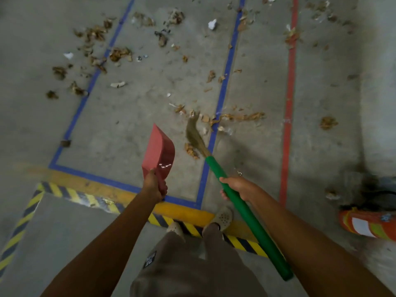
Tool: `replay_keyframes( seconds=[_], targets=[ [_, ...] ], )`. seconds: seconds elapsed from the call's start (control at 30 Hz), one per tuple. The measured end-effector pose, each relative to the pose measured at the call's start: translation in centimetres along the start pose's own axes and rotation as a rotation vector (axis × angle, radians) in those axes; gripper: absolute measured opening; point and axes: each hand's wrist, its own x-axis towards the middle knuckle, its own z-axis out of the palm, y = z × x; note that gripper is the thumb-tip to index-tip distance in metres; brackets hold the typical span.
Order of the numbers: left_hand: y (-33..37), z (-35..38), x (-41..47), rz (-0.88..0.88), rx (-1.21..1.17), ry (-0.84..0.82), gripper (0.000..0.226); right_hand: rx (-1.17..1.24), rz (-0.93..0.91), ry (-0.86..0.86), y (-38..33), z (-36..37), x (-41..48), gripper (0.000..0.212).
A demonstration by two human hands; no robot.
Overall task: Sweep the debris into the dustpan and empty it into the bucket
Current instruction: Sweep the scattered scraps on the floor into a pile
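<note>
The red dustpan [159,146] is gripped by its rear handle in the left hand [155,185]; judged light, stiff plastic. The broom [216,168] is clasped approx. mid-shaft by the right hand [235,188]. Soft bristles [194,133] are spread just beyond the rt hand, among dry leaves & paper scraps [242,116], judged light, brittle, easily scattered. More is strewn well beyond both hands. No bucket can be made out.

The dustpan [159,151] is coloured red, the broom handle [246,213] green, the debris [120,54] brown; the grey floor [150,108] is marked with blue lines [222,88] and yellow-black stripes [64,192].
</note>
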Motion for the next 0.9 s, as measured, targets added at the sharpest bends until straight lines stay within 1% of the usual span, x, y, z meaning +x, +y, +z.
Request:
replay_keyframes(
  seconds=[0.07,0.1,0.2,0.3,0.4,0.5,0.53,0.67,0.7,0.8,0.9],
  targets=[
    [-0.6,-2.8,0.9,0.008,-0.039,0.041,0.037,-0.096,0.061,-0.09,0.4,1.7,0.5,0.013],
    [-0.9,-4.2,1.4,0.004,-0.053,0.067,0.036,-0.169,0.074,-0.099,0.6,2.8,0.7,0.011],
    [-1.9,-9.1,3.3,-0.03,-0.058,0.114,0.036,-0.364,0.022,-0.013,1.4,7.2,1.6,0.019],
    [-3.4,-14.3,4.8,-0.072,-0.037,0.194,0.041,-0.508,-0.005,-0.045,2.8,11.8,2.7,0.033],
    [-5.3,-19.2,6.5,-0.131,-0.056,0.241,0.035,-0.645,-0.056,-0.078,5.0,15.3,4.6,0.031],
    [-7.4,-22.9,7.0,-0.183,-0.079,0.284,0.044,-0.69,-0.064,-0.071,7.1,17.5,5.7,0.028],
    [-8.2,-23.9,7.2,-0.188,-0.086,0.312,0.044,-0.687,-0.055,-0.072,7.7,18.1,6.0,0.028],
    [-11.1,-26.0,7.9,-0.196,-0.087,0.399,0.038,-0.707,-0.032,-0.081,8.7,19.5,7.6,0.043],
    [-11.8,-25.9,8.1,-0.197,-0.097,0.404,0.038,-0.704,-0.021,-0.097,8.7,19.6,8.1,0.041],
    [-13.4,-24.9,8.5,-0.183,-0.128,0.405,0.038,-0.717,0.008,-0.127,7.7,19.7,9.1,0.022],
    [-14.8,-23.3,8.7,-0.153,-0.152,0.41,0.036,-0.818,-0.041,-0.128,7.0,19.4,10.5,0.023]
  ],
)
